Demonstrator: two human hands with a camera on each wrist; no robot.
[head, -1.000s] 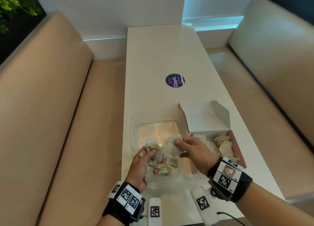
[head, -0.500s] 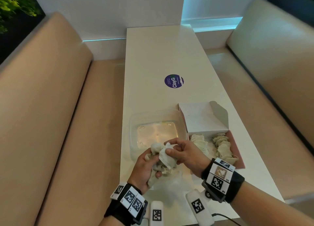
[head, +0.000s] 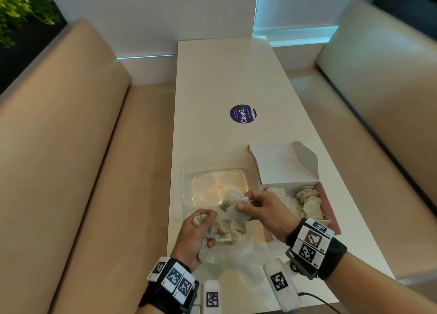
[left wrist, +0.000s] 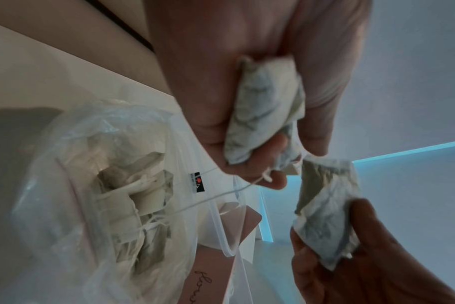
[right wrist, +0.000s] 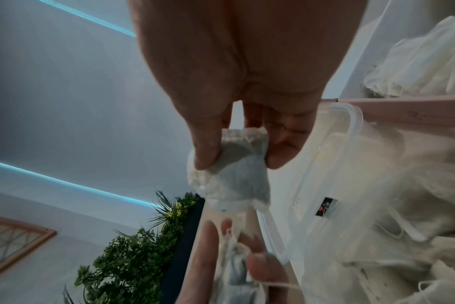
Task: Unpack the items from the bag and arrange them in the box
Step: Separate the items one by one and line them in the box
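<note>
A clear plastic bag (head: 227,250) (left wrist: 73,185) with several tea bags lies at the table's near edge, over a clear plastic container (head: 220,172). My left hand (head: 198,231) (left wrist: 247,102) grips a bunch of tea bags (left wrist: 262,111) with strings trailing into the bag. My right hand (head: 260,209) (right wrist: 234,102) pinches one tea bag (right wrist: 231,179) (left wrist: 325,209) between thumb and fingers, just right of and above the left hand. The pink box (head: 328,202), its white lid (head: 283,165) up, holds rows of tea bags (head: 307,200) to the right.
The white table (head: 236,77) runs away between two beige benches (head: 59,148) (head: 378,77). A purple round sticker (head: 242,113) sits on it beyond the box. Green plants (head: 21,11) stand at the far left.
Both hands have lifted a little with the tea bags. My right hand has drawn one tea bag away from the bunch in my left hand.
</note>
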